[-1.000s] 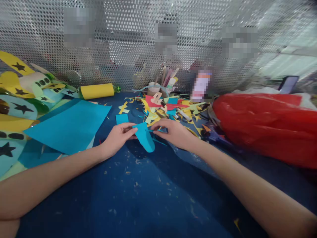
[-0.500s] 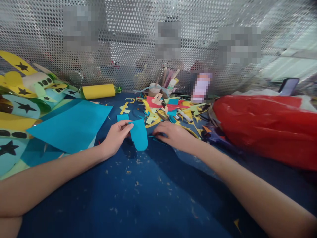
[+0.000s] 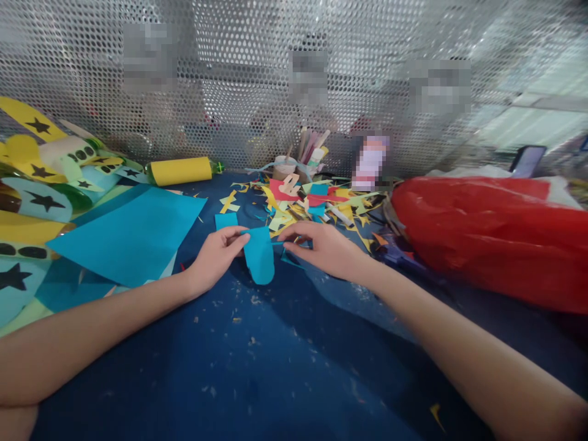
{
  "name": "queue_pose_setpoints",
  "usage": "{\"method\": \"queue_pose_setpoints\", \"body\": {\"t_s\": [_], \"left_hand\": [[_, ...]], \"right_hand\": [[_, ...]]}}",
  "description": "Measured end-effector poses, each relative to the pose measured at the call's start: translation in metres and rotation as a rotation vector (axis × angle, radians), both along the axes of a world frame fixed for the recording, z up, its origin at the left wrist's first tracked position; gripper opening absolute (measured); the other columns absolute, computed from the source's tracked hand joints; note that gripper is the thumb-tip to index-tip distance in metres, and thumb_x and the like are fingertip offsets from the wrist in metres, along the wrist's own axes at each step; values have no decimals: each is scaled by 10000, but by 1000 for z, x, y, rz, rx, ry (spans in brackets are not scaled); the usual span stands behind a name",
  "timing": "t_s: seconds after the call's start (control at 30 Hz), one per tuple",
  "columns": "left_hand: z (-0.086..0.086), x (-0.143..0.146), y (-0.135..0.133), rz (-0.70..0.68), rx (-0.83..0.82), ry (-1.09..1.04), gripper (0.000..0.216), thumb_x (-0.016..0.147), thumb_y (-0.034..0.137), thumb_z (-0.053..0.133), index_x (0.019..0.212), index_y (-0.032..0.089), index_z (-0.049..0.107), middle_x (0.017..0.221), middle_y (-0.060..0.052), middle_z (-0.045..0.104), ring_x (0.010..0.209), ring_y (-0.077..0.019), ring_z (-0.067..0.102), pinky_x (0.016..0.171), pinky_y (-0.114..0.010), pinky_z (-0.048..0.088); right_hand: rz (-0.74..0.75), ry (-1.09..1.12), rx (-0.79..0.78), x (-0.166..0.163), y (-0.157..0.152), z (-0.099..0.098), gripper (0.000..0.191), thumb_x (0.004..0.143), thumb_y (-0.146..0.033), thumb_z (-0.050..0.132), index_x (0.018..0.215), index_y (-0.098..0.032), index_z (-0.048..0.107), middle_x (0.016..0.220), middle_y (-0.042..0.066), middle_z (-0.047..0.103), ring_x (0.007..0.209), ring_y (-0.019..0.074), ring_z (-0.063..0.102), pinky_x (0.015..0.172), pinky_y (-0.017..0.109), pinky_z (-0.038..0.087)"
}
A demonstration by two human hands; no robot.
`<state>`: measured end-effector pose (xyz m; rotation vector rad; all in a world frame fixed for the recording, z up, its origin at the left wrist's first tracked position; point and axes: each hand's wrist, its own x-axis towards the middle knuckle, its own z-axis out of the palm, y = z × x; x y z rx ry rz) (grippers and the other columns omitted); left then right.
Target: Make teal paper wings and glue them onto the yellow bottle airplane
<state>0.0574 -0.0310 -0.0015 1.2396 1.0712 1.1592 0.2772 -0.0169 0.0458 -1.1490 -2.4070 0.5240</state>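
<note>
Between thumb and fingers, my left hand pinches the top left edge of a blue paper cutout with a rounded lower end. My right hand is just right of it, fingertips closed on a thin blue paper strip that reaches to the cutout's edge; whether the two are joined I cannot tell. Below the right fingers lies a blue paper scrap on the dark blue table. A small blue paper square lies behind my left hand.
Large blue sheets and star-decorated bottle crafts fill the left. A yellow-wrapped bottle lies at the back. Colourful paper scraps are heaped before a cup of sticks. A red plastic bag bulges at right, beside a purple object.
My right hand has risen slightly and moved left, bringing the thin strip up beside the cutout. The cutout has shifted slightly downward, still in my left hand.
</note>
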Motion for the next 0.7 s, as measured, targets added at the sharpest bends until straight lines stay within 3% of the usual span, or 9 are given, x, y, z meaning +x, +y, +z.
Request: {"method": "queue_pose_setpoints", "body": {"t_s": [0.13,0.23,0.3,0.4,0.5,0.6,0.7], "left_hand": [[2,1,0,35,-39,-74,245,788,338,642,941,146,639,867,-49,722,817,-186,673,832,-359,532],[1,1,0,30,-47,-81,245,781,340,651,935,150,633,839,-41,719,808,-189,675,824,-358,534],[1,0,1,13,-40,-75,246,781,341,651,932,148,636,823,-39,711,800,-188,670,810,-354,535],[0,-1,0,8,-38,-81,236,779,332,650,922,144,637,795,-35,698,780,-182,659,784,-349,536],[-1,-1,1,37,-49,-97,223,772,319,653,914,150,632,798,-33,699,783,-184,661,796,-361,535],[-2,0,1,46,-41,-90,211,779,319,643,913,156,633,798,-33,705,791,-187,664,810,-372,532],[-3,1,1,52,-34,-62,210,781,316,643,918,157,637,777,-32,700,781,-189,665,808,-380,531]], "right_hand": [[-4,-223,53,4,6,-12,115,804,-156,597,860,-204,685,871,16,719,834,181,644,779,313,491],[11,-305,149,5,8,-14,137,810,-185,609,913,-197,699,952,43,717,944,223,628,866,354,470],[-58,-325,199,7,7,-9,176,843,-257,591,969,-190,693,1012,65,707,966,237,625,877,368,467],[-260,-370,209,20,4,1,223,879,-341,525,962,-203,679,986,67,706,878,240,648,775,360,492],[-471,-481,228,55,1,2,190,860,-292,488,877,-188,646,926,97,695,832,268,650,733,379,489],[-561,-594,279,106,-1,-8,203,785,-227,500,925,-127,608,929,190,661,914,335,631,790,441,472],[-661,-746,173,152,-5,-23,261,739,-296,542,895,-94,600,913,265,623,906,403,616,736,487,468]]}}
